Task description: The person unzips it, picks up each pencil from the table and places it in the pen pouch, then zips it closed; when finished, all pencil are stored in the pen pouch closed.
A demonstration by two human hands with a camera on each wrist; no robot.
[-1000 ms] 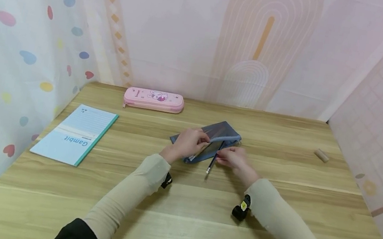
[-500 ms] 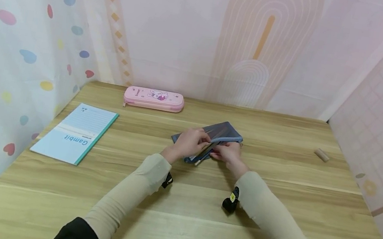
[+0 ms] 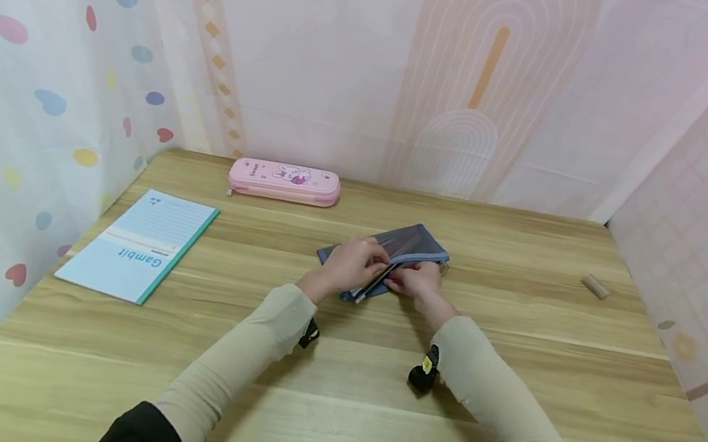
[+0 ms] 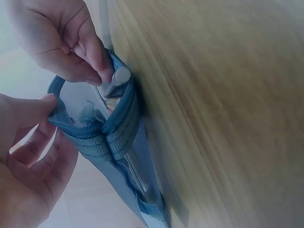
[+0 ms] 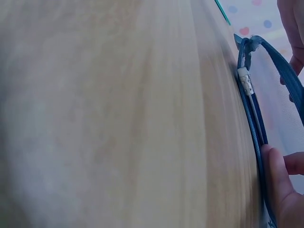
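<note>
A blue mesh zip pouch [image 3: 420,239] lies mid-table with its zip undone. My left hand [image 3: 348,265] pinches one edge of its mouth and lifts it; the left wrist view shows thumb and fingers [image 4: 35,156] on that rim. A dark pencil [image 3: 377,282] with a silver ferrule and white eraser lies along the lower side of the mouth, eraser end toward me. In the right wrist view the pencil [image 5: 246,81] sits inside the rim. My right hand [image 3: 417,280] holds the pencil at the opening, its fingertips partly hidden by the pouch.
A pink pencil case [image 3: 284,183] stands at the back edge. To the left lies a light blue notebook [image 3: 141,245]. A small tan cylinder [image 3: 595,287] is at the far right. Patterned curtains [image 3: 311,52] border the wooden table [image 3: 348,436].
My right hand has moved left and brought the pencil from hanging outside the pouch to lying within its mouth. My left hand keeps its grip on the rim.
</note>
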